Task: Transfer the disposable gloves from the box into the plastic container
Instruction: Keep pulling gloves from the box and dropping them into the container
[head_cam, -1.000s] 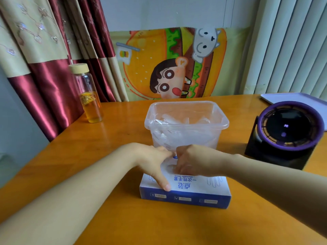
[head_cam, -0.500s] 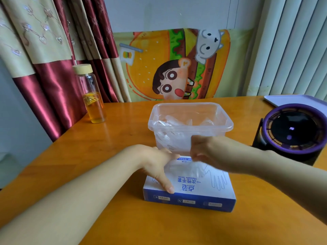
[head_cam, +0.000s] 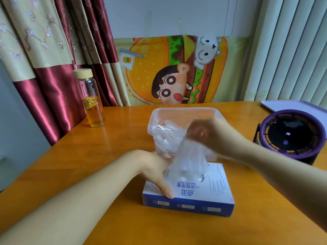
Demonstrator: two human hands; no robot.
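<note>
Right grip (head_cam: 210, 137) pinches one clear disposable glove (head_cam: 187, 161); left grip (head_cam: 155, 170) lies flat on the glove box (head_cam: 203, 197), fingers straight, holding nothing.

Flat press probably keeps the light carton down while the film pulls free. Glove hangs from the blurred right grip, lower end at the box opening, upper end level with the rim of the plastic container (head_cam: 184, 110), which sits just behind the box with several gloves inside. Its near wall must be cleared. On the surface (head_cam: 123, 138), infusion bottle (head_cam: 92, 103), purple round device (head_cam: 290, 135) and tray (head_cam: 290, 106) stand well apart.
</note>
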